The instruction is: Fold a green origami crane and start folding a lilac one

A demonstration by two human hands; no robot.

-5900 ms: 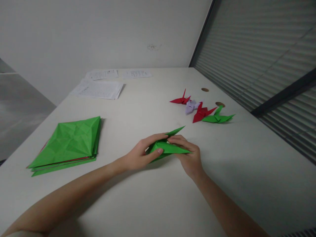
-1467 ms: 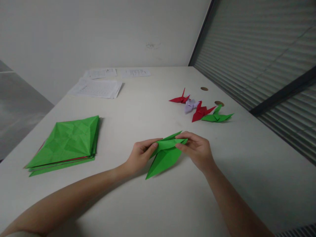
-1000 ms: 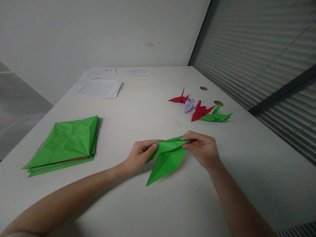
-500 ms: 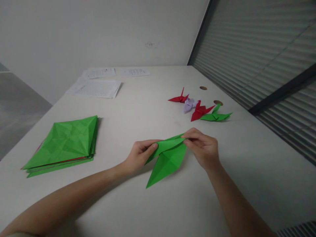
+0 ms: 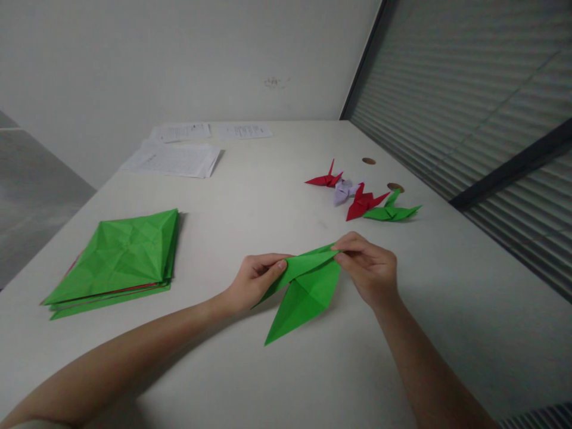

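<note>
A partly folded sheet of green origami paper (image 5: 308, 292) is stretched between my two hands just above the table. My left hand (image 5: 257, 279) pinches its left end, thumb on top. With thumb and fingers, my right hand (image 5: 369, 265) grips the upper right corner. One pointed flap hangs down toward me, creased along its middle. The fingertips behind the paper are partly hidden.
A stack of creased paper sheets (image 5: 120, 253), mostly green, lies at the left. Beyond my right hand sit a green paper crane (image 5: 391, 213), a red crane (image 5: 364, 202), a lilac crane (image 5: 344, 192) and another red crane (image 5: 325, 180). Printed pages (image 5: 179, 159) lie far left.
Both hands keep their hold, almost still. The green paper has shifted very slightly, its hanging point a little lower and a left corner showing more below my left hand.
</note>
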